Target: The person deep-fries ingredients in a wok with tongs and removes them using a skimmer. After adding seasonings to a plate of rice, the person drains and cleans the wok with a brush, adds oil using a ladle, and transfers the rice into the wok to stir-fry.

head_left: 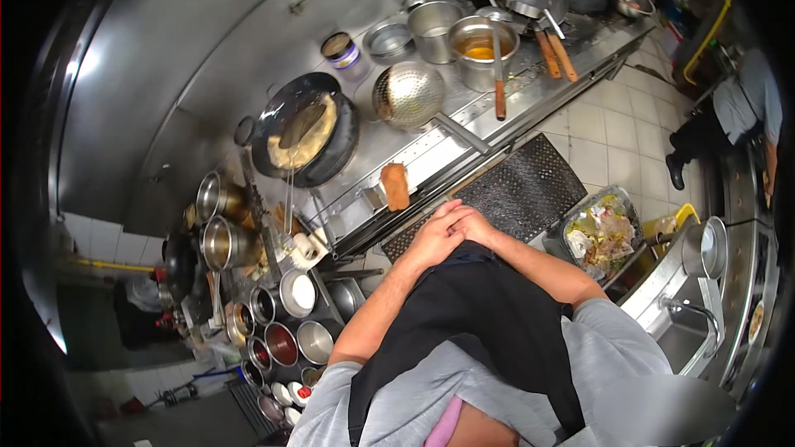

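Note:
My left hand (435, 238) and my right hand (472, 223) are clasped together in front of my black apron (489, 298). Their fingers are folded over one another, and no tool shows in them. Just beyond them, at the counter's front edge, rests an orange-brown cloth or sponge-like block (395, 186). Farther left a black wok (348, 145) holds a pale yellow-brown food (319, 142) with a thin-handled utensil in it. A perforated metal strainer ladle (410, 95) lies on the steel counter, its handle pointing toward me.
A pot of amber liquid (483, 50) stands at the back. Seasoning containers (281, 343) cluster at left. A black mat (522, 186) covers floor tiles beside a bin of food scraps (596, 232). At right are a sink tap (696, 310) and another person (741, 103).

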